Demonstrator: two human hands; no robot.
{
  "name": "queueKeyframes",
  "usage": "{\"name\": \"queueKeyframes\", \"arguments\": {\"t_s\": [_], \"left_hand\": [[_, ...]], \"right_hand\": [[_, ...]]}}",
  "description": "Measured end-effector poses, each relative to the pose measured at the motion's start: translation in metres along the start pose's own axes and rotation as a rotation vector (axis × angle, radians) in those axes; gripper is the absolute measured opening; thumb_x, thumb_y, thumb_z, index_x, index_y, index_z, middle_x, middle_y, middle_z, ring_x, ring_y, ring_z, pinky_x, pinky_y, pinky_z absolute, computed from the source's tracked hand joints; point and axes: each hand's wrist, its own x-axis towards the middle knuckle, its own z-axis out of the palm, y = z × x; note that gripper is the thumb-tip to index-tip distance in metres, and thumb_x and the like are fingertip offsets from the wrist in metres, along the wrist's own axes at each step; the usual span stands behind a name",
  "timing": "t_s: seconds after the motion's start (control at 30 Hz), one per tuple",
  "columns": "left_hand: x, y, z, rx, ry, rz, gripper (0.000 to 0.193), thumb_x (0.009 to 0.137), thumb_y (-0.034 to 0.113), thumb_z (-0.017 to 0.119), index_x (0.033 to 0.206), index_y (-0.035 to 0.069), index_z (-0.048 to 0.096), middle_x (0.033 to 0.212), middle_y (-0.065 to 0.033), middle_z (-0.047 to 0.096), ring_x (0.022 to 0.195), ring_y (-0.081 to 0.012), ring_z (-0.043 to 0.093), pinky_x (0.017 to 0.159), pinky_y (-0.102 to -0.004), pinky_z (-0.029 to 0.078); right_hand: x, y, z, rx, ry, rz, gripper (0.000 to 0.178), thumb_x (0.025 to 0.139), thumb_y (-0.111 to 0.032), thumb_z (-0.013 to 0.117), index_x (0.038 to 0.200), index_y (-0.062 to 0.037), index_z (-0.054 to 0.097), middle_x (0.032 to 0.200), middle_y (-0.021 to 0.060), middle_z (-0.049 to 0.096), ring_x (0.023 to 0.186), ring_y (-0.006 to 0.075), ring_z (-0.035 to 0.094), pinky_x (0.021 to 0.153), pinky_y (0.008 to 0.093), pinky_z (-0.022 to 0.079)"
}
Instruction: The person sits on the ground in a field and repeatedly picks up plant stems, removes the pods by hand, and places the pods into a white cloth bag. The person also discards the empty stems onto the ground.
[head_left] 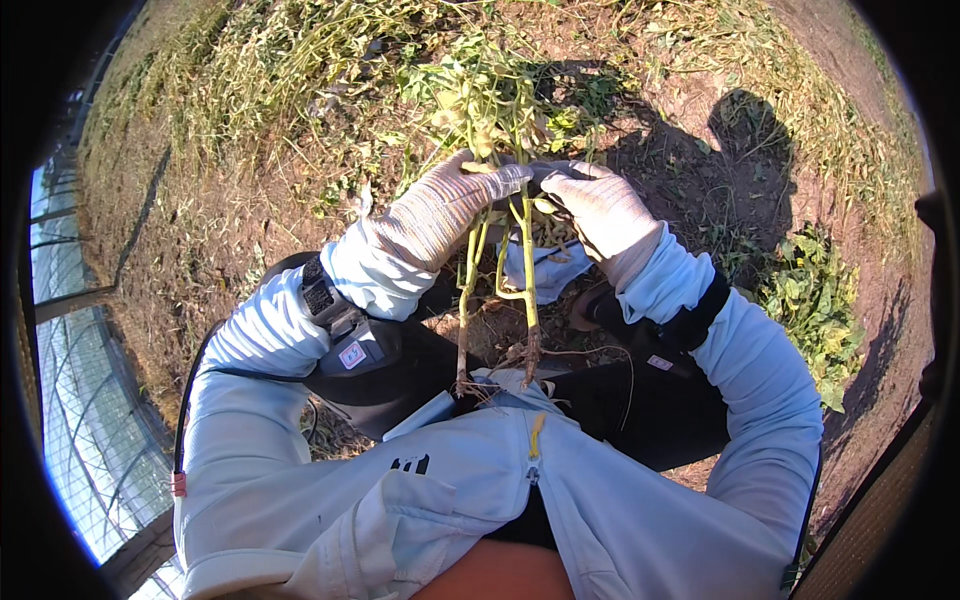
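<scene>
Both my hands wear light knit gloves and meet at the middle of the picture. My left hand [452,205] and my right hand [598,208] are closed around an uprooted green plant [490,100]. Its leafy top with pale pods points away from me. The bare stalks [525,290] hang down toward my lap, ending in brown roots [530,362] just above my white jacket. A black wrist strap with a small device sits on each forearm.
Dry brown soil with scattered cut plants and straw lies ahead. A leafy green plant [812,300] grows at the right. A greenhouse wall with netting [75,400] runs along the left. My shadow falls on the soil at upper right.
</scene>
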Motion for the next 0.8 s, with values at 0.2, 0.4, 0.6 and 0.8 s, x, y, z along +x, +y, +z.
{"name": "queueKeyframes", "arguments": {"t_s": [0.2,0.4,0.6,0.8], "left_hand": [[-0.013,-0.009,0.008,-0.242,-0.129,0.099,0.043,0.090,0.033,0.063,0.124,0.009,0.055,0.111,-0.0083,0.062,0.101,-0.0201,0.060,0.089,-0.0395,0.051],[-0.043,-0.003,0.042,-0.771,-0.285,-0.432,0.067,0.083,0.048,0.067,0.127,0.001,0.047,0.123,-0.0164,0.053,0.109,-0.0318,0.058,0.098,-0.0453,0.048],[-0.042,0.000,0.036,-0.584,-0.184,-0.317,0.040,0.082,0.020,0.073,0.111,-0.003,0.058,0.087,-0.0100,0.068,0.071,-0.0166,0.066,0.064,-0.0275,0.055],[-0.038,0.008,0.019,-0.370,-0.232,-0.246,0.019,0.088,0.017,0.061,0.091,-0.002,0.062,0.066,-0.0078,0.062,0.054,-0.0142,0.060,0.052,-0.0237,0.050]], "right_hand": [[-0.003,-0.003,0.007,0.236,0.085,-0.053,0.022,0.089,-0.001,0.060,0.110,0.0042,0.060,0.104,0.0104,0.066,0.093,0.0159,0.064,0.085,0.0263,0.053],[-0.010,-0.009,0.015,0.333,0.029,-0.058,0.026,0.089,-0.003,0.061,0.114,0.0059,0.059,0.106,0.0080,0.066,0.098,0.0121,0.062,0.090,0.0212,0.046],[-0.012,-0.012,0.018,-0.024,0.122,0.026,0.022,0.090,-0.008,0.062,0.110,0.0012,0.063,0.101,0.0049,0.067,0.092,0.0089,0.061,0.081,0.0204,0.048],[-0.021,-0.048,0.017,-0.427,0.159,0.166,0.021,0.089,-0.019,0.065,0.104,-0.0040,0.065,0.079,0.0030,0.064,0.065,0.0090,0.057,0.058,0.0230,0.047]]}}
